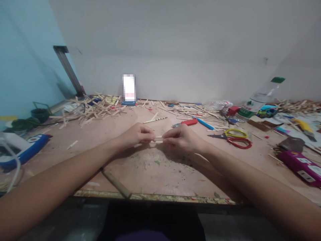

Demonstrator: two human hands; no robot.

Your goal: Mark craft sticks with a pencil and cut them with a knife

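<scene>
Between my two hands, just above the table (140,177), is a small piece made of thin wooden sticks (158,139). My left hand (140,135) pinches its left end, and my right hand (179,138) pinches the right end. Two pale strips show in the gap between my fingertips; how they join is hidden by the fingers. Beyond my hands lie a striped pencil (155,120) and a red-handled cutter (187,123). A blue pen (204,123) lies to the right of the cutter.
Scissors (237,139) with yellow and red handles lie right of my right hand. Loose wooden sticks (92,108) are heaped at the back. A plastic bottle (258,102) leans at the right, behind a purple packet (301,167). A wooden rod (117,183) lies near the front edge.
</scene>
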